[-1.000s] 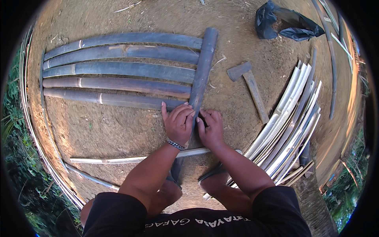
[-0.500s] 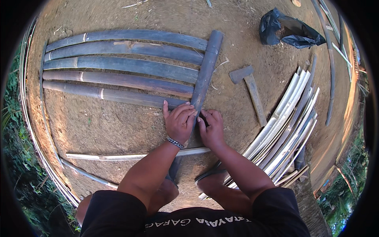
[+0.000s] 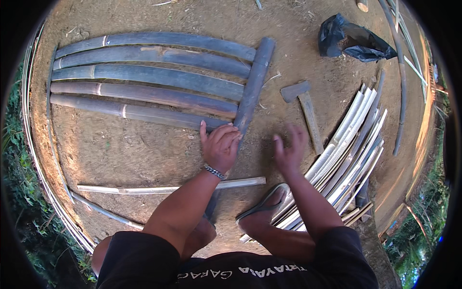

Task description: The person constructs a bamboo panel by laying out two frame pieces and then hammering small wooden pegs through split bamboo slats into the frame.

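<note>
At the near end of the dark grey, straight bamboo pole (image 3: 256, 82), our left hand (image 3: 221, 148) lies curled; we cannot tell whether it grips. Slate-grey, split-bamboo slats (image 3: 159, 76) extend left. Our empty right hand (image 3: 291, 151) spreads loosely near the wooden-handled hatchet (image 3: 309, 118).

Your right hand (image 3: 291, 149) blurs, and several ends lie out of sight

At the center of the frame, your left hand (image 3: 221, 147) covers the lower part of the dark crosswise pole (image 3: 255, 86), so you cannot tell how your fingertips meet it. At lower center, your left forearm (image 3: 180, 212) hides a stretch of the pale strip (image 3: 125, 190). At lower right, your right forearm (image 3: 310, 202) covers some of the strip bundle (image 3: 339, 151). At upper right, the top edge cuts off a log (image 3: 362, 6). The bottom edge crops your shirt (image 3: 231, 274).
</note>
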Demonstrator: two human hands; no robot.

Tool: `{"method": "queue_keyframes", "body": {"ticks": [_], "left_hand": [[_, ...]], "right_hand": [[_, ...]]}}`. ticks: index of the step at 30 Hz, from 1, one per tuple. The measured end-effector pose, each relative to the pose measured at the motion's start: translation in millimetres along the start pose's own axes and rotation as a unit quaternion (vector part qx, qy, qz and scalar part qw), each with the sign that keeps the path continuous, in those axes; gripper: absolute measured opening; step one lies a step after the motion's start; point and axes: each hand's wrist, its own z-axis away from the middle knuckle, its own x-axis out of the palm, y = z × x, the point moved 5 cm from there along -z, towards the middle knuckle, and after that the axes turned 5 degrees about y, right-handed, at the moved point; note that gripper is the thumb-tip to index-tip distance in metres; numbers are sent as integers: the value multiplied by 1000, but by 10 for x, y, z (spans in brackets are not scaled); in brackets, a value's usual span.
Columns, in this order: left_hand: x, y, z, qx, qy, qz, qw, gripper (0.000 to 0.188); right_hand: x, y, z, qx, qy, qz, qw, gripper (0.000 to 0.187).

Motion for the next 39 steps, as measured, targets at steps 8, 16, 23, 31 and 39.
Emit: {"method": "queue_keyframes", "body": {"ticks": [8, 16, 23, 31, 39], "left_hand": [[6, 10, 5, -4, 4, 5, 1000, 5], [14, -17, 6, 7, 13, 7, 1000, 6], [11, 36, -20, 8, -8, -4, 1000, 8], [44, 9, 2, 21, -36, -30, 999, 11], [76, -7, 43, 27, -27, -53, 998, 8]], "right_hand": [[-245, 1047, -279, 64, -53, 158, 984, 58], [-328, 796, -179, 52, -114, 24, 992, 52], [-404, 560, 95, 201, -213, -20, 956, 52], [-425, 567, 470, 184, -170, -9, 968, 55], [-484, 312, 445, 354, -274, 29, 894, 53]]}}
